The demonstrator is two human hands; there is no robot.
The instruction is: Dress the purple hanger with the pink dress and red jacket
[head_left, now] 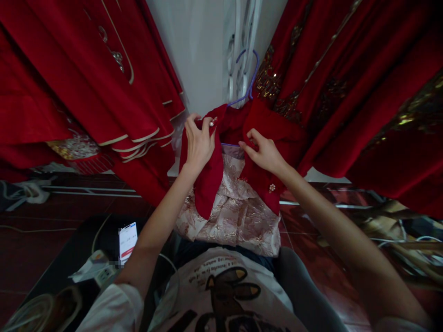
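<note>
A small red jacket (210,184) hangs open on a purple hanger (249,90) in front of me. Beneath it shows a pale pink and gold brocade garment (238,216), which spreads over my lap. My left hand (200,143) has its fingers closed on the jacket's left front panel, close to a pearly ornament (212,123). On the opposite panel, the bent fingers of my right hand (261,150) pinch the red cloth near its inner edge. Lower on that panel sits a flower-shaped ornament (272,188).
Long red garments with pale trim (138,138) hang at left, and gold-embroidered red ones (287,92) at right. A lit phone (128,243) and a power strip (104,274) lie on a dark surface by my left arm. Wooden hangers (415,258) are piled at right.
</note>
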